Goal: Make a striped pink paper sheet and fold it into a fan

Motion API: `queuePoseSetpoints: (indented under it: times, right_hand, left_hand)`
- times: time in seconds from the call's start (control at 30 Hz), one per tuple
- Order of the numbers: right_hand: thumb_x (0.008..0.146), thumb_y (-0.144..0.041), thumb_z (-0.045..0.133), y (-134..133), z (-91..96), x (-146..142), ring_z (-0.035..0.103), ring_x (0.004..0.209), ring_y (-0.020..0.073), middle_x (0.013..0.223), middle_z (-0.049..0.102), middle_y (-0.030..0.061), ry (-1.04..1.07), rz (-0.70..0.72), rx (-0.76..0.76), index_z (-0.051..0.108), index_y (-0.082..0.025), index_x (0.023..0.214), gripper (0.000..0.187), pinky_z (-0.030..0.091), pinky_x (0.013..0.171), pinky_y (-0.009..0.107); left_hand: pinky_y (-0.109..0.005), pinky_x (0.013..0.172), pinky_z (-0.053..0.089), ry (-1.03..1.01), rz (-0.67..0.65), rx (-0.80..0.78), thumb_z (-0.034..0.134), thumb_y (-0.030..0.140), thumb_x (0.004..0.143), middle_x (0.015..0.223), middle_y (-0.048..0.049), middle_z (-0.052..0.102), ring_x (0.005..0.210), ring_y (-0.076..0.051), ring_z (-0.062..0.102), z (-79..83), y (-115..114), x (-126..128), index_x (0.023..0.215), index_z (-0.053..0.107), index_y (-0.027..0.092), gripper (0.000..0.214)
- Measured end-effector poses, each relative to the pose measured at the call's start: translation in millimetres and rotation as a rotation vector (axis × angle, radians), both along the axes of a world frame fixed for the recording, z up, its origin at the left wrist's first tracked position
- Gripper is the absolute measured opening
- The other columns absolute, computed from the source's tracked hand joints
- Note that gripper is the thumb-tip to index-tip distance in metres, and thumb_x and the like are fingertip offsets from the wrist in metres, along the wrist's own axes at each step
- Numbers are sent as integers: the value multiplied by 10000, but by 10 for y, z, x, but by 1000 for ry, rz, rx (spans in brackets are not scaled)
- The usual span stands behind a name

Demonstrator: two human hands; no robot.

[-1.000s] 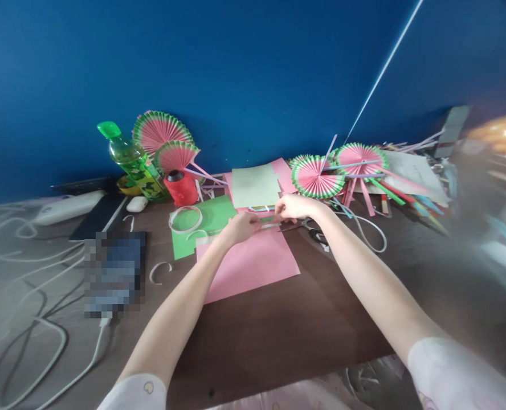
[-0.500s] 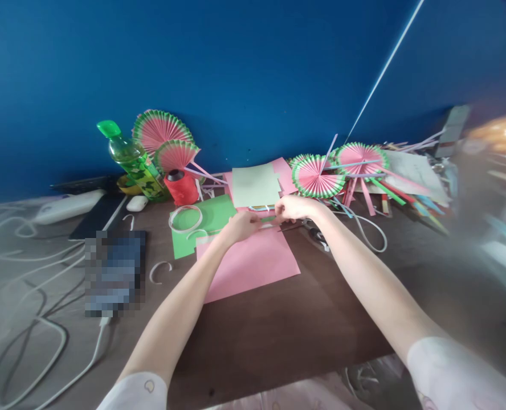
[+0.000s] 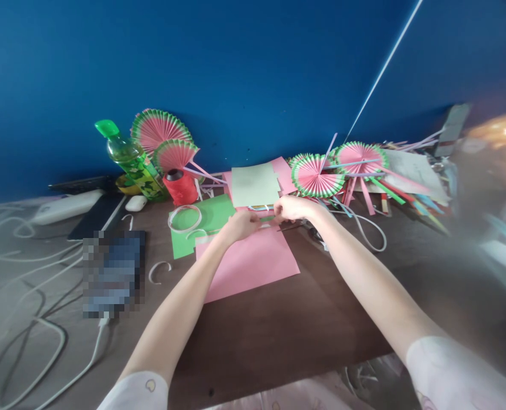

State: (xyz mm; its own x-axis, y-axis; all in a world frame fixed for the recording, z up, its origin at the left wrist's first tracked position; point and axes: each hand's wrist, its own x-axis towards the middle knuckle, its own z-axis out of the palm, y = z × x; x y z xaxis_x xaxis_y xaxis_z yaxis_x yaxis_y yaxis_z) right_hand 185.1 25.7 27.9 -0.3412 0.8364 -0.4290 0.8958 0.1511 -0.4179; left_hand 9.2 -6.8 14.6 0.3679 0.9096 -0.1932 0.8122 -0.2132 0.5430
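Hardly anything has moved since the earlier frame: in the head view, left hand (image 3: 241, 226) and right hand (image 3: 294, 208) keep their places at the pink sheet's (image 3: 253, 265) far edge. Between their fingertips lies a thin strip (image 3: 266, 219); fingers are curled, but I cannot tell whether either grip closes on it. Light, even pressure from both sides should prevent buckling. The sheet looks smooth and flat; the fans (image 3: 313, 182) are round, crisply pleated paper.
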Motion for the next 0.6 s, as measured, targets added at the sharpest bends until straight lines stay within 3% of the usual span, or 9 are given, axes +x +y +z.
queuePoseSetpoints:
  times: [0.27,0.6]
  right_hand:
    - [625,-396,667,-21,12,-15,457,446,96,605,553,8,-27,6,27,558,-176,685,253,349,431,230]
    - [665,-317,624,-50,45,-24,462,465,99,608,531,6,-31,14,8,549,-178,665,158,355,454,234]
  left_hand:
    - [-287,650,407,18,13,18,440,220,740,587,-11,548,611,-155,503,30,-20,33,556,558,177,223]
    - [-293,657,408,18,44,39,465,203,730,615,-21,571,688,-178,535,24,-42,59,555,555,180,198]
